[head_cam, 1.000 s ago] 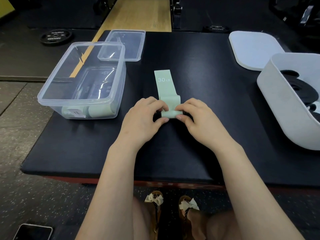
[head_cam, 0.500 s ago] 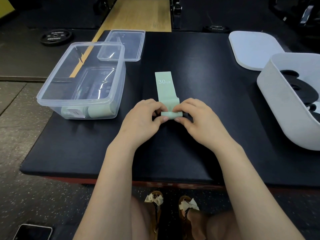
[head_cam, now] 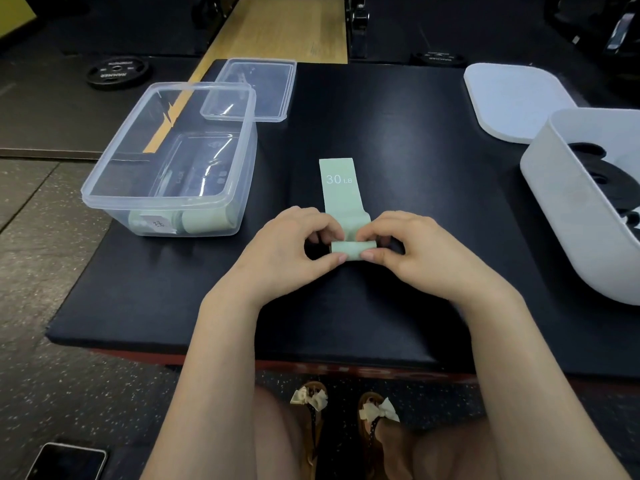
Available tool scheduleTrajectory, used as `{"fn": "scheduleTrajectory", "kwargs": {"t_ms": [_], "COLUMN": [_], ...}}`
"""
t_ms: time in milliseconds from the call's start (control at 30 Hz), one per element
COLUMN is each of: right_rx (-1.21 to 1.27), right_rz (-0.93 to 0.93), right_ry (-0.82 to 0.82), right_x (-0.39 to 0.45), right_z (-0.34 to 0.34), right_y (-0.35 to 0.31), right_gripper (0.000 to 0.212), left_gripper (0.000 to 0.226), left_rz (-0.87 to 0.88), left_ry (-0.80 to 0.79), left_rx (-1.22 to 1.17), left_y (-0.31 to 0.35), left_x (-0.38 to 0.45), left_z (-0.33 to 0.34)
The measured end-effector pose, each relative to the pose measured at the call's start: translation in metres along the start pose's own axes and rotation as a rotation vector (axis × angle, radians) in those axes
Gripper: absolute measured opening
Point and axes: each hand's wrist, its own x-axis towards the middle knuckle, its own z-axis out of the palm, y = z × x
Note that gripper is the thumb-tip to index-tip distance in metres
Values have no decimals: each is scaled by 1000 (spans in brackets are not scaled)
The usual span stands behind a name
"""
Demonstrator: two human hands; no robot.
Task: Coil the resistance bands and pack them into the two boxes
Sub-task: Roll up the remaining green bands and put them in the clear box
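Both hands, left hand (head_cam: 287, 251) and right hand (head_cam: 412, 251), pinch the pale-green flat "30 LB" resistance band (head_cam: 341, 199); relaxed pressure could let its started coil spring open.

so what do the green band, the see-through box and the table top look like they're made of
Green band: thin matte rubber or latex by its look; it bends into a soft roll between both hands, print "30 LB".
See-through box: clear glossy plastic, with glints and its contents visible through the wall.
Table top: black padded vinyl or rubber, probably; faint sheen, rounded edge.
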Motion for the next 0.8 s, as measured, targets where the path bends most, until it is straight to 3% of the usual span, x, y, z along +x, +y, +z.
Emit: {"fn": "scheduleTrajectory", "kwargs": {"t_ms": [133, 333, 600, 800], "right_rx": [26, 51, -54, -44], "right_rz": [37, 39, -130, -144], "right_ry": [9, 92, 174, 208], "right_x": [2, 2, 1, 4], "right_z": [3, 7, 10, 13], "right_y": [1, 4, 9, 11], "right_gripper": [16, 18, 27, 21], "left_gripper": [26, 18, 12, 14], "left_rz": [17, -10, -90, -83], "left_ry": [18, 34, 13, 31], "left_rx": [-3, 61, 60, 110], "left_y": [2, 3, 1, 2], "left_x": [0, 2, 5, 7], "left_z": [1, 2, 3, 5]}}
